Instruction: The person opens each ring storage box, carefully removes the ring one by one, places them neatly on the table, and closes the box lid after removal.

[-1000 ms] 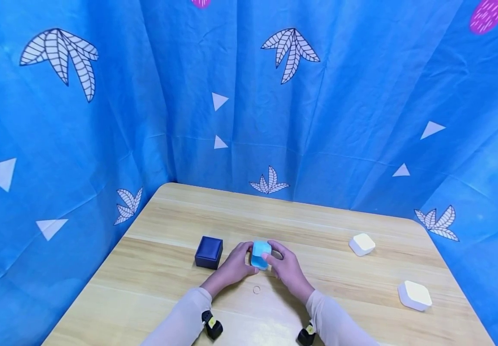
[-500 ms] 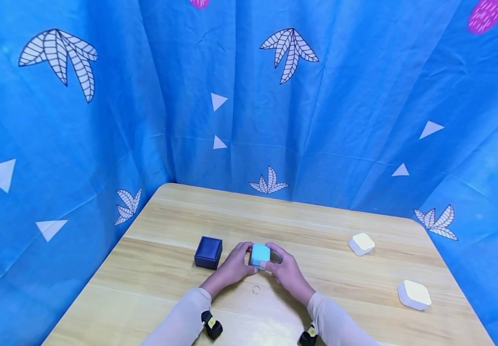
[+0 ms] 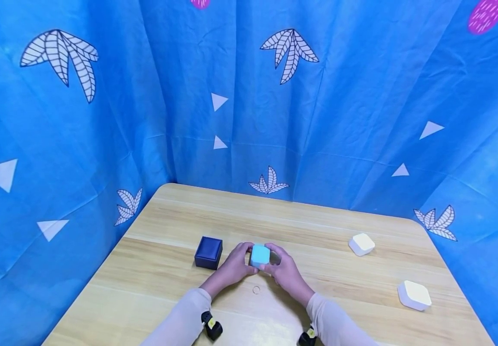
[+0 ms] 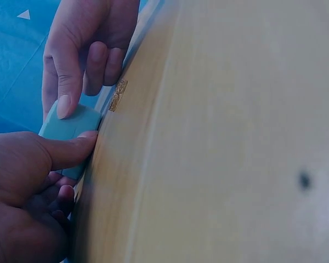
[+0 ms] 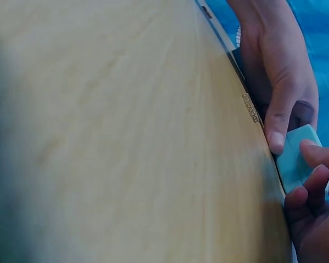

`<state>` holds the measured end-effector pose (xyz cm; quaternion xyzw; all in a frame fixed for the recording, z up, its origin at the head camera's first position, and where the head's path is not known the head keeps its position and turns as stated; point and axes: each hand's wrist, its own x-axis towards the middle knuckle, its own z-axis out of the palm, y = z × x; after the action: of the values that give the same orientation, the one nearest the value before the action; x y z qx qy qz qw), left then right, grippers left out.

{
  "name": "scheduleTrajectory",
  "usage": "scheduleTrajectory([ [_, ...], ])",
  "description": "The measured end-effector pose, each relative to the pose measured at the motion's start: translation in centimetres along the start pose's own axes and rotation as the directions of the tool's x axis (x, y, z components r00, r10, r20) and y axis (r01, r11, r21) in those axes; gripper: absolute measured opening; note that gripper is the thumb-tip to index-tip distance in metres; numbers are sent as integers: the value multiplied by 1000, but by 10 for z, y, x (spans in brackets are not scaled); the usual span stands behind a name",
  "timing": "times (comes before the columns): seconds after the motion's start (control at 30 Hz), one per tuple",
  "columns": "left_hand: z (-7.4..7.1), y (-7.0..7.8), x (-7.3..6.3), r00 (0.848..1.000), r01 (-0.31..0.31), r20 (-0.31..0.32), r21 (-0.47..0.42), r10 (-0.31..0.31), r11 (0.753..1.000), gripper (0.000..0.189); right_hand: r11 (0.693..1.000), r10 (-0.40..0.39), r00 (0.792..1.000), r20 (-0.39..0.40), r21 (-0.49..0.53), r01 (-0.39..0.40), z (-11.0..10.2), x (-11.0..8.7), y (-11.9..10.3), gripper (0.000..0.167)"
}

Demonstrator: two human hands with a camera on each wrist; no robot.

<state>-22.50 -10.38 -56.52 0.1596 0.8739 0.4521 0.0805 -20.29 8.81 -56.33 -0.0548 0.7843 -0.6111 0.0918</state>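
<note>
Teal box (image 3: 260, 254) has gone from lid raised a second ago to lid down, and the right thumb has dropped from the lid to its near face. Both hands grip it: the left hand (image 3: 233, 264) pinches its left side between thumb and fingers, while the right hand (image 3: 286, 270) holds the right side, index at the far corner, thumb in front. I cannot tell whether its base touches the table (image 3: 309, 226). It sits around mid-table, well apart from the far edge. Between the forearms, on the near side, the ring (image 4: 118, 95) lies flat, gold and finely patterned, touched by neither hand. The blue box (image 3: 208, 252) stands just left of the left hand, dark and sharp-cornered with a faint sheen; two white boxes, one farther (image 3: 362, 244) and one nearer (image 3: 414, 295), stand well to the right, the nearer close to the right edge. Teal and white alike are smooth with rounded corners. Pale striped woodgrain runs across the tabletop, its far corners rounded, before a creased blue curtain (image 3: 188, 96).
</note>
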Motion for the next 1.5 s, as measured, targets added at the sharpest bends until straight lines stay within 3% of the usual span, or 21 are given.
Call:
scheduleTrajectory([
  [0.4, 1, 1, -1, 1000, -2, 0, -10, 2, 1000, 69, 1000, -6, 1000, -3, -1, 6, 0, 0, 0, 69],
  [0.77, 1, 6, -4, 1000, 17, 10, 34, -17, 999, 82, 999, -51, 999, -8, -4, 51, 1, -3, -1, 71],
  [1.07, -14, 14, -7, 995, 58, 79, -22, -56, 998, 89, 975, -125, 992, -14, -185, 121, -4, -7, -8, 67],
  [1.3, -23, 22, -8, 992, 53, 111, 27, -55, 998, 82, 948, -164, 986, -26, -281, 150, -16, -11, -13, 66],
  [1.5, -27, 34, -10, 990, 32, 138, 84, -43, 996, 79, 897, -191, 981, -27, -411, 163, -32, -17, -13, 69],
])
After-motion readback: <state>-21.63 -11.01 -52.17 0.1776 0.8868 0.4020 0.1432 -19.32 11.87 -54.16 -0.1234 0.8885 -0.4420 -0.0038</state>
